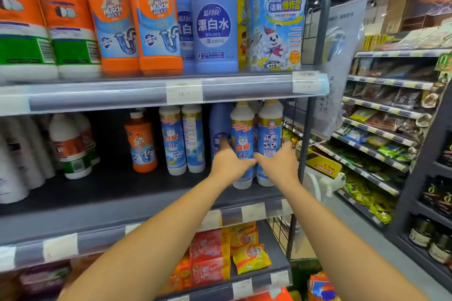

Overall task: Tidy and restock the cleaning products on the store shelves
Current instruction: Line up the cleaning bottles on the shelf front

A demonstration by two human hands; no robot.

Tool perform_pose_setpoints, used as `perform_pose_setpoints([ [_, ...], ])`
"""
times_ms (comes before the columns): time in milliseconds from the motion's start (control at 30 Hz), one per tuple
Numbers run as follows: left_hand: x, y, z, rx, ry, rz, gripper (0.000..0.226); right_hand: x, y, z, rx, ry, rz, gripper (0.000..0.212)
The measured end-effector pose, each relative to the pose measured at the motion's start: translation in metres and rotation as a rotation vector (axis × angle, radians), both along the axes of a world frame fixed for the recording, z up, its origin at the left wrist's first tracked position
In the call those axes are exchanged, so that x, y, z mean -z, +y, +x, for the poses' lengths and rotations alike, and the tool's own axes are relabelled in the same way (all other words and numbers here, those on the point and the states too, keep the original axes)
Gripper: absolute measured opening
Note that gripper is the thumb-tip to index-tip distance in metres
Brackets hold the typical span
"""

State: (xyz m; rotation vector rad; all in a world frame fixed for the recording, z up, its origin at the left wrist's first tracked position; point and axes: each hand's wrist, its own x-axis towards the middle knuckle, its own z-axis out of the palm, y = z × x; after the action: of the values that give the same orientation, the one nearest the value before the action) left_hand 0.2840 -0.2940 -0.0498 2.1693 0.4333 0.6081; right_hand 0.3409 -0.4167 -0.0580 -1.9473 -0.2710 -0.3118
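Now, bottles: two white cleaner bottles stand upright at the right end of the middle shelf (137, 193), long axes vertical, caps up under the shelf above.
Left bottle (242, 139): printed front with the cat logo faces out.
Right bottle (270, 134): just beside the first, apparently touching; its panel of small pictures faces out.
Left hand (228, 162): wrapped round the left bottle's lower body from 9 o'clock, forefinger stretched up along a blue bottle (220, 129) behind; fingers curled on, not spread.
Right hand (278, 162): cupped on the right bottle's lower body from 3 o'clock, thumb tip meeting the left hand at the gap between the bottles; how tight the grip is I cannot tell, since the far fingers are hidden.
Same shelf: at 9 o'clock of the hands, a second white pair (182, 139) upright; further left an orange drain-cleaner bottle (141, 144), then white jugs (71, 146), blurred.
Top shelf (146, 90): orange bottles (132, 19), blue bleach (214, 19) and a blue rabbit-print tub (277, 19), all upright, price tags on the edge.
Lower shelf: red and yellow packets (234, 249).
Room: a shop aisle; at 3 o'clock, grey racks of snack packs (381, 134).
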Motion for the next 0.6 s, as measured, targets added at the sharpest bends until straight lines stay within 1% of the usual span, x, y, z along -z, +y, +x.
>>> perform_pose_setpoints([
  [100, 0.006, -0.001, 0.009, 0.02, -0.03, 0.043, 0.072, 0.007, 0.003, 0.008, -0.01, -0.02, -0.024, 0.061],
  [300, 0.013, -0.002, 0.01, -0.014, -0.078, 0.077, 0.062, 0.012, 0.002, 0.019, -0.008, -0.044, -0.116, 0.059],
  [367, 0.011, -0.003, 0.009, -0.022, -0.067, 0.074, 0.062, 0.012, 0.001, 0.02, -0.012, -0.052, -0.126, 0.058],
  [467, 0.011, -0.002, 0.002, -0.036, -0.025, 0.123, 0.067, 0.013, -0.002, 0.019, -0.018, -0.065, -0.125, 0.057],
  [600, 0.01, 0.01, -0.013, -0.042, 0.016, 0.12, 0.068, 0.015, -0.005, 0.01, -0.028, -0.09, -0.166, 0.054],
])
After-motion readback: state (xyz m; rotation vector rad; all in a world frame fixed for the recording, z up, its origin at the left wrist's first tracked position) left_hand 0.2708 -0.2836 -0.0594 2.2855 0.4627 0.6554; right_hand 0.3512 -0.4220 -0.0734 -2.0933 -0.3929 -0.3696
